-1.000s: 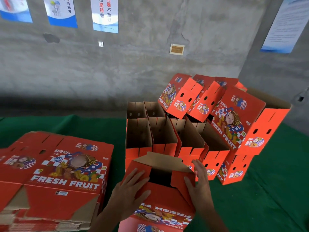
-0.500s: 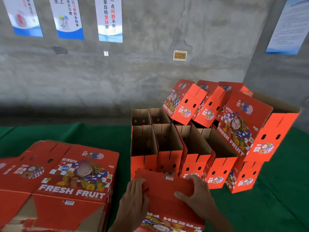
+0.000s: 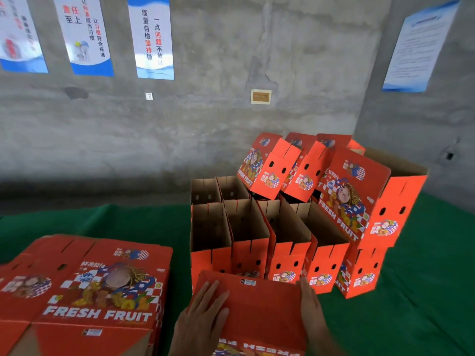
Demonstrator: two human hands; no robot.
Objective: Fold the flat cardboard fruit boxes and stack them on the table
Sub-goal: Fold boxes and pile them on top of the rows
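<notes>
Green cloth-covered table (image 3: pixel 424 291), left hand (image 3: pixel 203 317) flat with straight fingers on red cardboard fruit box (image 3: pixel 259 312) at near edge, right hand (image 3: pixel 312 312) pressing its side, flat red box stack (image 3: pixel 90 291) left, open folded boxes (image 3: pixel 257 235) behind, grey concrete wall (image 3: pixel 231 98).

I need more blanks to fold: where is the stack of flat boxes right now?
In the head view the stack of flat boxes lies at the lower left on the green table cloth, left of the left hand and the box being folded.
</notes>
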